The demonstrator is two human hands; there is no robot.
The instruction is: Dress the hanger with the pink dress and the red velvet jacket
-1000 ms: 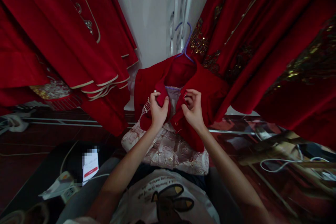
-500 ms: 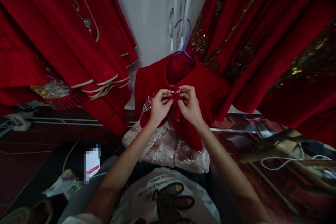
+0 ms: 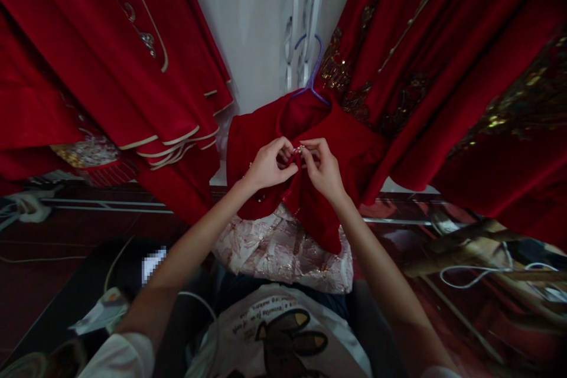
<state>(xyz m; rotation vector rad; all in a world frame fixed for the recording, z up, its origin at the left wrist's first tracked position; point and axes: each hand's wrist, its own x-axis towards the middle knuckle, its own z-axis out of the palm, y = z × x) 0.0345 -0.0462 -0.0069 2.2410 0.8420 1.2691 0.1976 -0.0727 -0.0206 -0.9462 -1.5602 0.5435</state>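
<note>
Pale doors, dark reddish floor, hands at red jacket.

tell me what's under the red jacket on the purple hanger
From under the red jacket, pale fabric with glinting specks shows at the bottom. How far up it runs is hidden by the jacket, whose front the left hand and right hand partly cover.

The jacket on the hanger lies between garments hanging left and right.

The red jacket has come together in front.
</note>
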